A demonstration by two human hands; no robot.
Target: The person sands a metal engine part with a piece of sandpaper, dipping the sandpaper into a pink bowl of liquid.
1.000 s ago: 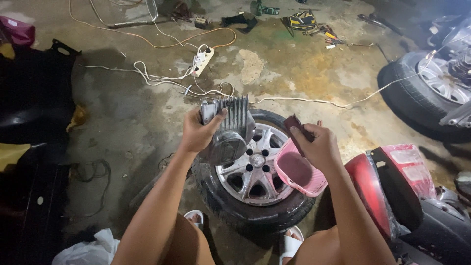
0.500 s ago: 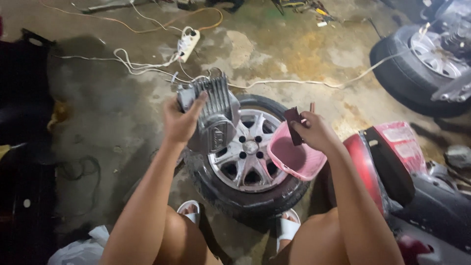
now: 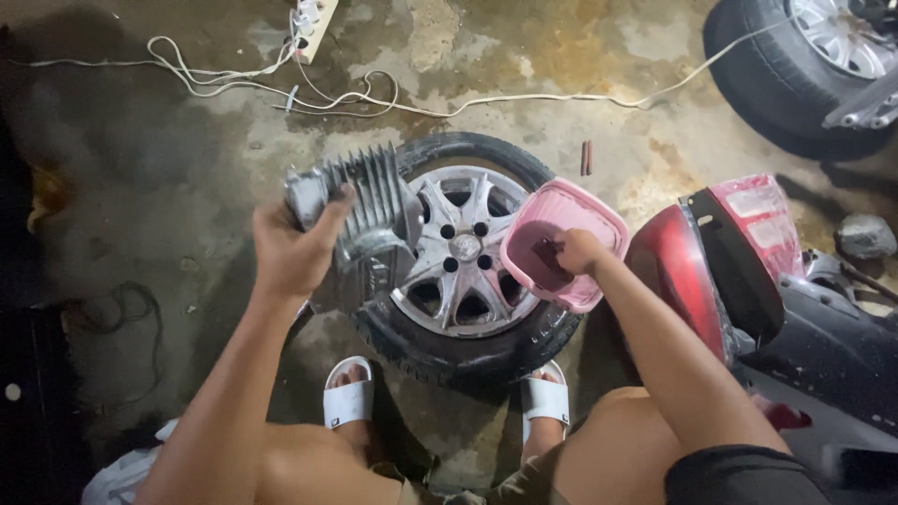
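My left hand [image 3: 292, 251] grips a grey finned metal engine cylinder [image 3: 360, 208] and holds it tilted over the left edge of a car wheel [image 3: 463, 262] that lies flat on the floor. My right hand [image 3: 578, 252] reaches into a pink plastic tub [image 3: 561, 245] that rests on the wheel's right side. Its fingers are closed on a small dark object [image 3: 544, 252] inside the tub; I cannot tell what that object is. My feet in white sandals [image 3: 348, 400] stand just in front of the wheel.
A red and black scooter tail [image 3: 748, 252] stands close on the right. A second wheel [image 3: 804, 65] lies at the top right. A white cable and power strip [image 3: 309, 28] run across the wet concrete floor behind. A stone [image 3: 865, 236] sits at far right.
My right hand has gone from the tub's rim down into the tub. The view has tipped downward. My left hand still holds the cylinder.
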